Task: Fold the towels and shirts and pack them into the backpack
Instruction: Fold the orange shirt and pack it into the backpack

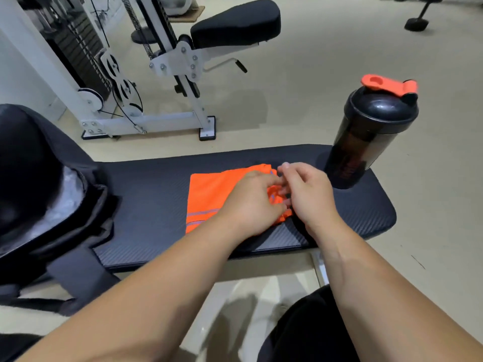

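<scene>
Shaker bottle (371, 131) on bench (146, 194); weight machine (146, 82)

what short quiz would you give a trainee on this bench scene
1. True or false: the shaker bottle stands on the floor.
2. The orange cloth lies: A on the floor; B on the bench; C on the person's lap.
3. Fill in: the backpack sits on the person's ____ side.
Key: 1 false, the shaker bottle stands on the bench; 2 B; 3 left.

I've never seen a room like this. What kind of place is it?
Probably a gym: there's a weight machine with cables, a padded black bench with an orange cloth on it, and a shaker bottle standing on the bench.
</scene>
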### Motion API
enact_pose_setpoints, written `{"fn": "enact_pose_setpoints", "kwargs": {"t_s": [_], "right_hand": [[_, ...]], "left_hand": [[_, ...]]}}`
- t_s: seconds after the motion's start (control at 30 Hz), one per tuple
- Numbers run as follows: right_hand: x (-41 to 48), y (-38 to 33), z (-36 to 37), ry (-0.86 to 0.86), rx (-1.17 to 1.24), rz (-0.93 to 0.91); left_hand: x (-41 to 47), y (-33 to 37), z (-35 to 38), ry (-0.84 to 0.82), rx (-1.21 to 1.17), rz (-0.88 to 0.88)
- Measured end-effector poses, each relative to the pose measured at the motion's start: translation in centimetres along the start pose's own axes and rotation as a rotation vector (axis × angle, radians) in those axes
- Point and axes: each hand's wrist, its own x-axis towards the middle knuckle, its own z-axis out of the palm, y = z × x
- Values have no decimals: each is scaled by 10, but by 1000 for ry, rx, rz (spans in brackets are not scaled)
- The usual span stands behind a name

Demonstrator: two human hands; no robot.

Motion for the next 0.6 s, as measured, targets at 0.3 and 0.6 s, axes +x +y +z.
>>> {"fn": "enact_pose_setpoints", "kwargs": {"t_s": [0.3, 0.6], "right_hand": [[0, 1, -1, 26, -486, -319], [-6, 9, 31, -547, -1083, -215]], "left_hand": [[-23, -30, -12, 357, 105, -13], [-34, -67, 16, -48, 407, -213]]}}
